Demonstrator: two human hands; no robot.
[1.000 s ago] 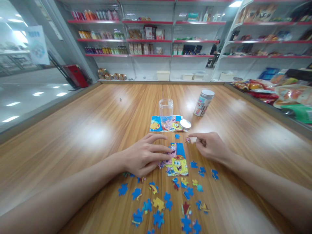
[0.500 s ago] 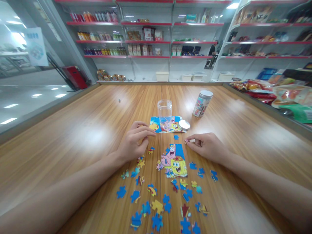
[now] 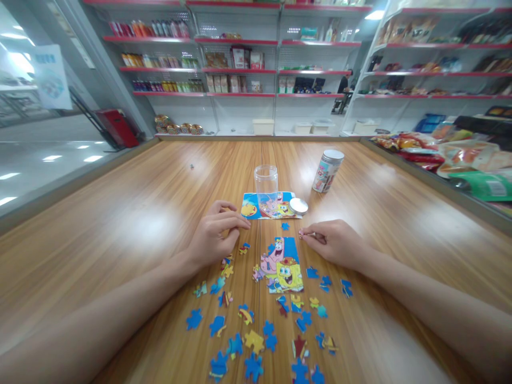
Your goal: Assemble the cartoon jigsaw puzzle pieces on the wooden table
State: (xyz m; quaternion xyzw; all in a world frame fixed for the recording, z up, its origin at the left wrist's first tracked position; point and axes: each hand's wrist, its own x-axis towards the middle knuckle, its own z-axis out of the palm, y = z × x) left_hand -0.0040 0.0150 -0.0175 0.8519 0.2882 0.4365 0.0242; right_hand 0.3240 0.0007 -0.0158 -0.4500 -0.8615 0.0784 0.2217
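Note:
Between my hands lies a partly joined jigsaw puzzle [image 3: 286, 269] with a pink starfish and a yellow sponge character on blue. My right hand [image 3: 334, 240] pinches a small pink puzzle piece [image 3: 301, 233] just off the puzzle's upper right corner. Fingers stretched out, my left hand [image 3: 218, 232] rests on the table near the lower left corner of the picture card [image 3: 250, 207], holding nothing. A loose blue piece [image 3: 285, 226] sits between the card and the puzzle. Many loose pieces, such as a yellow one [image 3: 254, 341], are scattered nearer to me.
On the card stand a clear jar [image 3: 266, 184] and a silver lid [image 3: 298, 206]. A closed printed can [image 3: 328, 170] is farther back to the right. Snack bags [image 3: 460, 154] crowd the right side beyond the wooden table's [image 3: 160, 170] edge. Stocked shelves [image 3: 236, 69] line the back.
The whole view has shifted slightly, so everything appears a little farther left. Both hands keep nearly the same pose, and the pink piece stays in my right fingers.

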